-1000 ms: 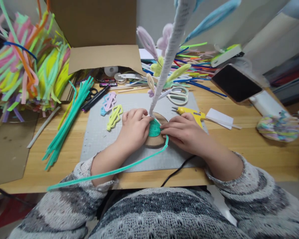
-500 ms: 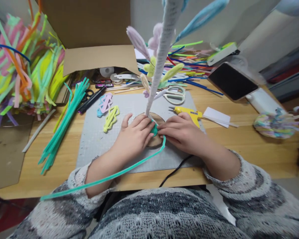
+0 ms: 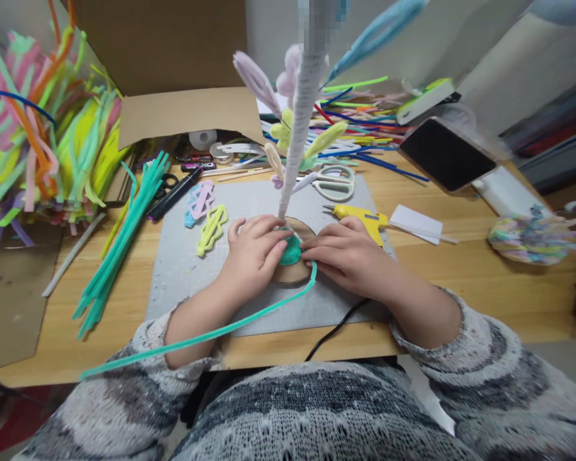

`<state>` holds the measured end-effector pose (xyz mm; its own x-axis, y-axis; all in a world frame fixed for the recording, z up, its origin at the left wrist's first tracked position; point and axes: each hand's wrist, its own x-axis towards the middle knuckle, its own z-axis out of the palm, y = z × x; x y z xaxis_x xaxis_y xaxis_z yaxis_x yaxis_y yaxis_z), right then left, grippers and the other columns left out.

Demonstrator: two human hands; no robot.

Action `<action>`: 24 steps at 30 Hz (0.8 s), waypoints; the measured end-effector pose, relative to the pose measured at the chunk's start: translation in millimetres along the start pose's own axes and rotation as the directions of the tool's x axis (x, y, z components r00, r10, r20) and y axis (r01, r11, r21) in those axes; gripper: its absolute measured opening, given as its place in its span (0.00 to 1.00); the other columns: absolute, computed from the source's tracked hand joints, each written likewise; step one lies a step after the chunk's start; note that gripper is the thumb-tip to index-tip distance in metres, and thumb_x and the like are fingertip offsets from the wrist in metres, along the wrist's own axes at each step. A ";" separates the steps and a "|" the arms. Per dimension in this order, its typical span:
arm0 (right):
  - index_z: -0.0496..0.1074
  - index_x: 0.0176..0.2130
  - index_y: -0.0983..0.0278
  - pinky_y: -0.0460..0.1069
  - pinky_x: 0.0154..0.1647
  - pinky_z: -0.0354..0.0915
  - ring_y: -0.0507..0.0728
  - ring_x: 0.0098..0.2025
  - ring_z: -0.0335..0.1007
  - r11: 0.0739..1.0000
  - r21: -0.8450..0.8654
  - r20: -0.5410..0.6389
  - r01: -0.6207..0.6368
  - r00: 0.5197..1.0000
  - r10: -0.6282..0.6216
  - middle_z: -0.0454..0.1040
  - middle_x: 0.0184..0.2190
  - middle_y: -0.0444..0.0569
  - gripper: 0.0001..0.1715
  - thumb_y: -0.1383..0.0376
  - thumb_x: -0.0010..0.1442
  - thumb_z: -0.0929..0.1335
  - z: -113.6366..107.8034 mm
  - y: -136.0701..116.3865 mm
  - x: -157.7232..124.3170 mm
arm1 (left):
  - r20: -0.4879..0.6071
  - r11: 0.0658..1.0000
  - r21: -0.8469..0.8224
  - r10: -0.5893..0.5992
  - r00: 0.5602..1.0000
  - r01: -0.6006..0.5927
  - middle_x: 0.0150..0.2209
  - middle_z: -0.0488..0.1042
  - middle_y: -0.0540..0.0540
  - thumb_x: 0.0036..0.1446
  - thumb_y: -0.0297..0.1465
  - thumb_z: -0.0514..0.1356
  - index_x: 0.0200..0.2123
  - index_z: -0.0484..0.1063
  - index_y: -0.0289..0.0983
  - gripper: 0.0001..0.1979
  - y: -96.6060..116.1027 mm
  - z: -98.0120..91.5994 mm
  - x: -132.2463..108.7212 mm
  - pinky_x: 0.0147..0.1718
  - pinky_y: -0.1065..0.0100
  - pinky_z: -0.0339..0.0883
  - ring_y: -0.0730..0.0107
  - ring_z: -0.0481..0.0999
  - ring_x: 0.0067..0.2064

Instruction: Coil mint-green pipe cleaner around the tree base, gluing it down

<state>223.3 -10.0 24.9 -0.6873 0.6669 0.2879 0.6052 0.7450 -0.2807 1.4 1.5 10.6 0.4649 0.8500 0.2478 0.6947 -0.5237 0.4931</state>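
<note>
Bringing both hands to the round cardboard base [image 3: 290, 275], you had the green patch [image 3: 290, 253] between them, on top of that base. Your left hand [image 3: 253, 253] lay at the patch's left side with its fingers bent over the edge; you could not be seen clearly enough there to tell whether they gripped anything. Your right hand [image 3: 352, 259] had its fingers drawn together on the green strip [image 3: 249, 319] at the patch's right edge. From there the strip ran loose toward you and across your left forearm (its free end reached your sleeve).

Behind the patch rose the white-wrapped stem [image 3: 297, 137], tilted slightly, its top out of view. The base sat on a grey mat [image 3: 182, 275] on the wooden surface [image 3: 451, 288]. Just beyond your right hand were a yellow glue gun [image 3: 365, 218] and pale-handled scissors [image 3: 336, 182]; to your left lay a yellow zigzag piece [image 3: 212, 230] and, farther off the mat, a green bundle [image 3: 125, 246].
</note>
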 end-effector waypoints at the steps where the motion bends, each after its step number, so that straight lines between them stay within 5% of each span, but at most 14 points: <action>1: 0.76 0.43 0.59 0.56 0.45 0.53 0.57 0.44 0.68 1.000 -0.001 0.002 0.001 1.000 -0.001 0.79 0.45 0.47 0.12 0.65 0.66 0.63 0.1 0.2 -0.2 | -0.029 0.998 -0.051 -0.026 0.999 0.024 0.54 0.73 0.46 0.66 0.33 0.48 0.48 0.74 0.43 0.16 -1.6 -0.1 1.6 0.59 0.50 0.49 0.60 0.66 0.58; 11: 0.77 0.43 0.58 0.57 0.44 0.52 0.58 0.44 0.69 1.000 0.001 0.000 -0.003 1.000 0.003 0.80 0.45 0.46 0.12 0.67 0.65 0.64 0.9 1.2 -0.9 | -0.156 0.951 -0.239 -0.239 0.958 0.198 0.39 0.75 0.47 0.55 0.31 0.61 0.36 0.69 0.40 0.05 -11.4 3.7 9.3 0.48 0.56 0.64 0.62 0.73 0.44; 15: 0.76 0.43 0.59 0.56 0.45 0.52 0.58 0.44 0.68 1.000 -0.002 -0.002 -0.001 1.000 0.001 0.80 0.45 0.46 0.12 0.66 0.65 0.64 1.3 1.1 -0.8 | -0.140 0.936 -0.312 -0.213 0.967 0.161 0.40 0.75 0.47 0.55 0.29 0.61 0.36 0.66 0.40 0.06 -10.1 4.6 11.2 0.49 0.56 0.63 0.63 0.73 0.45; 19: 0.76 0.43 0.60 0.56 0.44 0.52 0.58 0.44 0.68 1.000 -0.005 -0.016 0.010 1.000 -0.010 0.80 0.44 0.46 0.12 0.65 0.66 0.63 1.5 0.4 -0.2 | -0.090 0.971 -0.213 -0.128 0.988 0.106 0.40 0.75 0.48 0.53 0.27 0.62 0.38 0.65 0.41 0.10 -1.4 7.5 11.3 0.52 0.53 0.58 0.62 0.72 0.46; 24: 0.76 0.43 0.59 0.56 0.44 0.51 0.58 0.44 0.68 1.000 0.000 -0.006 -0.002 1.000 0.002 0.80 0.44 0.46 0.12 0.65 0.66 0.63 2.0 0.3 -0.1 | -0.155 0.984 -0.052 -0.177 0.972 0.170 0.38 0.73 0.49 0.54 0.27 0.60 0.38 0.64 0.41 0.09 9.9 15.8 13.7 0.50 0.54 0.56 0.63 0.71 0.44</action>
<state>222.7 -9.8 23.0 -0.6836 0.6684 0.2930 0.6064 0.7436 -0.2815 23.3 7.0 5.7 0.2440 0.9275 0.2831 0.7341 -0.3674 0.5710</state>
